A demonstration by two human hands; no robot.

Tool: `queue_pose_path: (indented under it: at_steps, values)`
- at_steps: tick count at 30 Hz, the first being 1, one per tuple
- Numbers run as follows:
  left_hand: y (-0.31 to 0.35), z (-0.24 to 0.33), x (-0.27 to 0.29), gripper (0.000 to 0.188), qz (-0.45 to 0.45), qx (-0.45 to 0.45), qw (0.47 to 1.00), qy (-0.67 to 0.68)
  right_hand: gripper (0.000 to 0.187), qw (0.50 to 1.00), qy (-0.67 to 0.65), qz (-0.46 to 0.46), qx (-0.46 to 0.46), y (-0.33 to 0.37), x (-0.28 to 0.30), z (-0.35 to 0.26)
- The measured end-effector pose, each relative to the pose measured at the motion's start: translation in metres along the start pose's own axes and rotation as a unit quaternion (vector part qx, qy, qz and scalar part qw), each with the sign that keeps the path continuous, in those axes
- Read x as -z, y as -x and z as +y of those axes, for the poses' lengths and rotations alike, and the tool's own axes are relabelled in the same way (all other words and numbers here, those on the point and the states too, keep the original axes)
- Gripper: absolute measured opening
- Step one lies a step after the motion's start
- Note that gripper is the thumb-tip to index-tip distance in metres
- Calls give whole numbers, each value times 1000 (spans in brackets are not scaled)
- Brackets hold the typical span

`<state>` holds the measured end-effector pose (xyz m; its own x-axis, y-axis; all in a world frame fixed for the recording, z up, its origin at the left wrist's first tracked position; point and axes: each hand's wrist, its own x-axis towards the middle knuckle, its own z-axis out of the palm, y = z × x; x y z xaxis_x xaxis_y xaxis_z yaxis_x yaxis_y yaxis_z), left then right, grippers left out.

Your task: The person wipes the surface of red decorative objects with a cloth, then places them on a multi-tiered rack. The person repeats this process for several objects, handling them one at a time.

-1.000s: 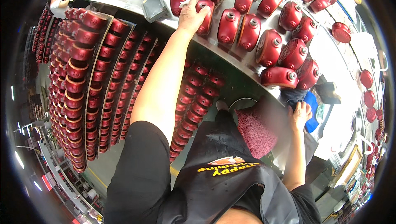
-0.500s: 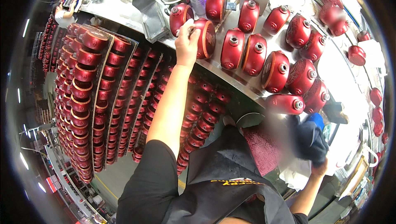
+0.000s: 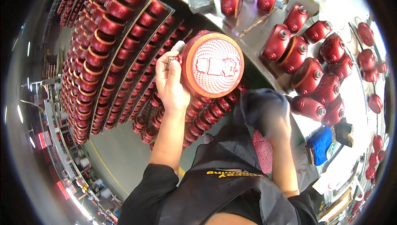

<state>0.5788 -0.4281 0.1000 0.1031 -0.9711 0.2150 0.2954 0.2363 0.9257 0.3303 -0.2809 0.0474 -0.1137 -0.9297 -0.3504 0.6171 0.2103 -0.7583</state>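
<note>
A person in a black apron (image 3: 206, 187) holds up a round red bottle (image 3: 213, 65) beside a counter (image 3: 253, 25) crowded with similar ones.
The left hand (image 3: 171, 86) grips the bottle at its neck end, turning its flat face upward: a pale dotted disc with a raised white-and-red emblem, ringed in orange. The right hand (image 3: 282, 123), blurred, holds a bunched dark cloth (image 3: 260, 105) just below and to the right of the bottle. On the counter, red bottles (image 3: 307, 76) stand and lean close together, their threaded necks showing; a folded blue cloth (image 3: 319, 144) lies near the closest of them. To the left, tall racks (image 3: 134, 16) carry row upon row of red bottles above a grey-green floor (image 3: 120, 152).
</note>
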Motion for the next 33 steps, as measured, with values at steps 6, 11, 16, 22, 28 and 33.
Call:
queue_pose_path:
  at_steps: [6,11,16,22,28,33]
  values:
    - [50,32,31,26,-4,-31,997,-67,55,965,171,-134,145,-24,-79,35]
    - [79,56,56,32,-7,-72,981,-181,50,990,84,-116,18,-23,-102,70]
    - [103,72,76,34,32,-76,971,-224,42,995,-4,-90,-35,-27,-132,99]
    - [114,76,109,27,126,-72,976,-161,59,986,-57,-71,-141,-29,-151,115]
    - [127,77,124,26,151,-59,972,-168,69,964,-99,-194,-150,5,-160,125]
    - [142,79,126,31,147,-44,967,-205,54,977,-73,-119,-160,5,-167,143]
